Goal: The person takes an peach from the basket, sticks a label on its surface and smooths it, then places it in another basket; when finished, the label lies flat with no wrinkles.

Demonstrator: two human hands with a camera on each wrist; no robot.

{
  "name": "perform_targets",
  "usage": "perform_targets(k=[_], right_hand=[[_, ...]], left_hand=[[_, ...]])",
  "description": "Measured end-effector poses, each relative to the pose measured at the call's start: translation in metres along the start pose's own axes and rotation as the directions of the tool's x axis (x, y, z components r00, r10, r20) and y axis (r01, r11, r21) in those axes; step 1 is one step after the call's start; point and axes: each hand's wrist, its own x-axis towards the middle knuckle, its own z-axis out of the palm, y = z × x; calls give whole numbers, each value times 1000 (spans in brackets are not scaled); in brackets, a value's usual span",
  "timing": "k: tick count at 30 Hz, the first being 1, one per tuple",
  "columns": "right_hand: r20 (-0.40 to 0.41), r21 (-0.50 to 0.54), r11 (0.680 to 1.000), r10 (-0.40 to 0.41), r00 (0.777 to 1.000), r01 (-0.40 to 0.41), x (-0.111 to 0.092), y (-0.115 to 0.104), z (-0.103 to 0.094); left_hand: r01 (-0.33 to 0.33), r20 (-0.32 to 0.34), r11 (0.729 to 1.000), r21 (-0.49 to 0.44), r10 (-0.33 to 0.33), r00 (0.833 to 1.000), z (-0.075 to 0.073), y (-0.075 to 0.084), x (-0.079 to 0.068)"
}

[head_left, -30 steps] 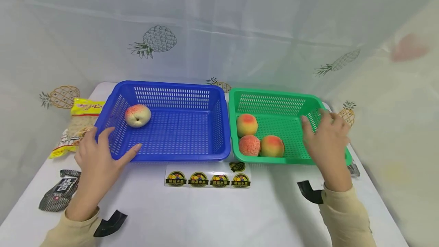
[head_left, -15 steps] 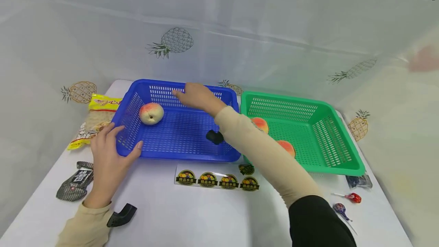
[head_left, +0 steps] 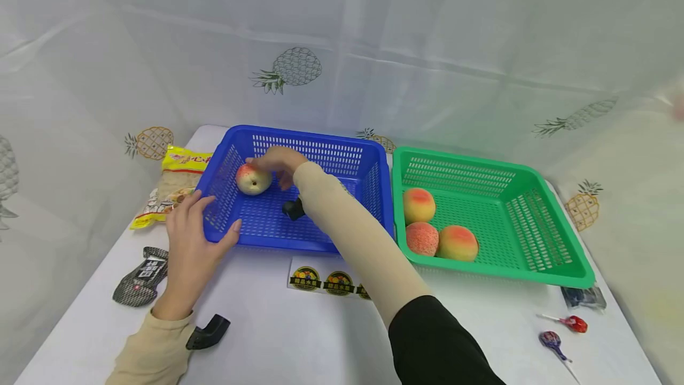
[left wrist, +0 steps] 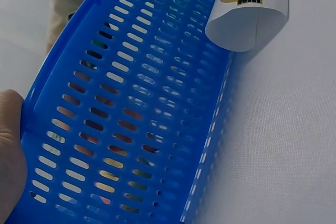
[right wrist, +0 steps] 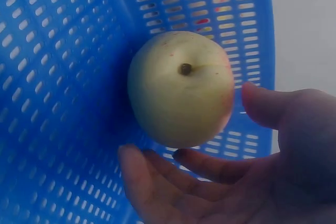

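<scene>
A pale peach (head_left: 253, 180) with a red blush lies near the left end of the blue basket (head_left: 315, 247). My right hand (head_left: 278, 162) reaches into the basket from the right, just beside that fruit. In the right wrist view, the thumb and fingers of my right hand (right wrist: 247, 177) are spread below and to the side of the peach (right wrist: 181, 87), with a small gap visible. My left hand (head_left: 192, 251) is at the basket's front left corner, thumb and fingers apart. The left wrist view shows part of it against the blue basket's rim.
A green basket (head_left: 491, 275) on the right holds three peaches (head_left: 458, 243). A sheet of fruit stickers (head_left: 323, 278) lies in front. On the left are a yellow food bag (head_left: 179, 183) and a dark mesh pouch (head_left: 141, 278); two lollipops (head_left: 574, 324) lie at the right.
My right hand has swung left from over the green basket into the blue basket, up to the peach. My left hand stays by the corner. The head view has shifted.
</scene>
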Motion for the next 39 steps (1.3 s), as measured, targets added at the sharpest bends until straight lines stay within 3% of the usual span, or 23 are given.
perform_targets(k=[4, 12, 17, 20, 23, 27, 30, 33, 37, 39], right_hand=[[32, 104, 994, 22, 999, -25, 2, 11, -1], [198, 283, 957, 5, 980, -62, 17, 27, -8], [253, 324, 944, -22, 967, -64, 18, 35, -7], [249, 266, 964, -49, 967, -20, 13, 39, -7], [201, 127, 988, -116, 973, 91, -6, 40, -16], [84, -87, 960, -261, 962, 268, -56, 42, -45], [-21, -157, 913, -383, 923, 376, -104, 52, -66], [-159, -210, 859, -502, 850, 468, -154, 74, -77], [-275, -246, 802, -596, 754, 544, -212, 118, -70], [-290, -236, 789, -615, 734, 568, -232, 145, -59]], left_hand=[[2, 22, 1000, 11, -2, 1000, 5, 5, -1], [-32, 27, 999, -6, 32, 999, 13, 11, -1], [-36, 38, 999, -9, 36, 999, 16, 14, -2], [-27, 45, 1000, -10, 27, 999, 18, 13, -6], [-25, 39, 1000, -15, 25, 999, 18, 11, -11], [-39, 16, 999, -23, 39, 999, 17, 10, -12], [-37, 4, 999, -17, 37, 999, 15, 9, -11], [-28, -9, 1000, -11, 28, 1000, 12, 8, -9], [-7, -26, 1000, -15, 6, 1000, 9, 5, -7], [-4, -33, 1000, -18, 3, 999, 8, 4, -6]])
